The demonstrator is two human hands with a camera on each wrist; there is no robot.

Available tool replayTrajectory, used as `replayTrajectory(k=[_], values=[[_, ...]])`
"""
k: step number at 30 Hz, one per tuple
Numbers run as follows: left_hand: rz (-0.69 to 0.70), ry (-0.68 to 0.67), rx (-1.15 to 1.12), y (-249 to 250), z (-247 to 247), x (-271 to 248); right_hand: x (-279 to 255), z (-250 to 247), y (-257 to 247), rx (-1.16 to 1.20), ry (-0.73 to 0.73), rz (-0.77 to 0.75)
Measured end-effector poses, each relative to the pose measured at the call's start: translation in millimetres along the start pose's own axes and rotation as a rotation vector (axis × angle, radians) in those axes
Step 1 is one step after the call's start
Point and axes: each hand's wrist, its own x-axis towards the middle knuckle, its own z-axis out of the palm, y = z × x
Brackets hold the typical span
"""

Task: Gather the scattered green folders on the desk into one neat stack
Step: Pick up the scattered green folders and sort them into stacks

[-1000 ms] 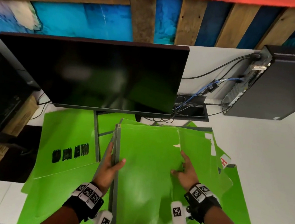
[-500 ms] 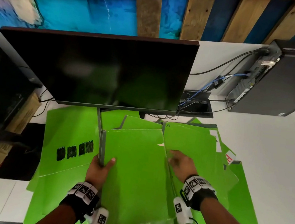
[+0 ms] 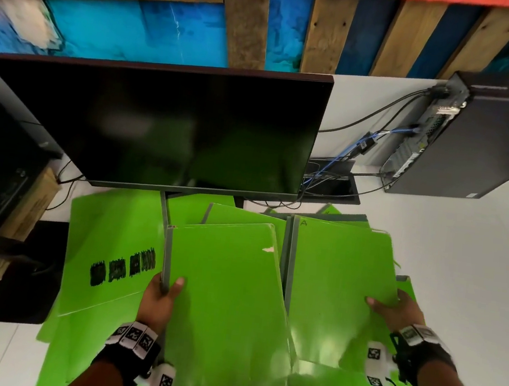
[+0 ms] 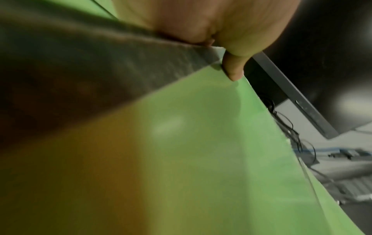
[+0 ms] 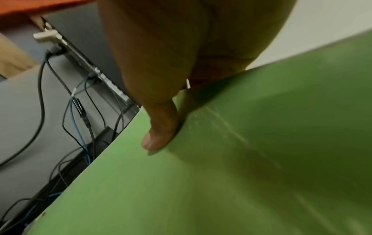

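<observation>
1. The left hand [image 3: 158,301] pinches the grey spine of one green folder [image 3: 222,300] near the middle.
2. The right hand [image 3: 398,310] grips another green folder [image 3: 338,285] on the right.

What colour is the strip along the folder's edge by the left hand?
Grey, on the green folder the left hand grips; clearest in the head view.

Each hand grips a green folder — left hand [image 3: 159,301] one folder [image 3: 225,300], right hand [image 3: 396,310] another [image 3: 338,281].

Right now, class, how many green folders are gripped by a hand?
2: the grey-spined green folder in the left hand; the green folder marked A in the right hand. More beneath may be hidden.
</observation>
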Motion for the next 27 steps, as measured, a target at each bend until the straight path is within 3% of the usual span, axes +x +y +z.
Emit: replayTrajectory(k=[5,12,18,23,27], values=[[-0.032,0.019,-0.094,0.1,-6.4,2.3,-3.3,-29.2,2.9,0.295,0.058,-0.112],[0.002,0.036,-0.106,12.3,3.2,5.6,-8.8,-55.3,14.2,0.625,-0.156,-0.153],[0.01,0.049,-0.124,15.7,2.8,6.0,-11.7,-91.4,21.5,0.782,-0.148,-0.186],[0.023,0.028,-0.119,16.3,8.0,4.0,-18.7,-56.1,-8.1,0.556,-0.374,-0.258],[0.048,0.008,-0.118,27.1,17.5,-8.6,-41.2,21.2,-39.0,0.269,-0.366,-0.372]])
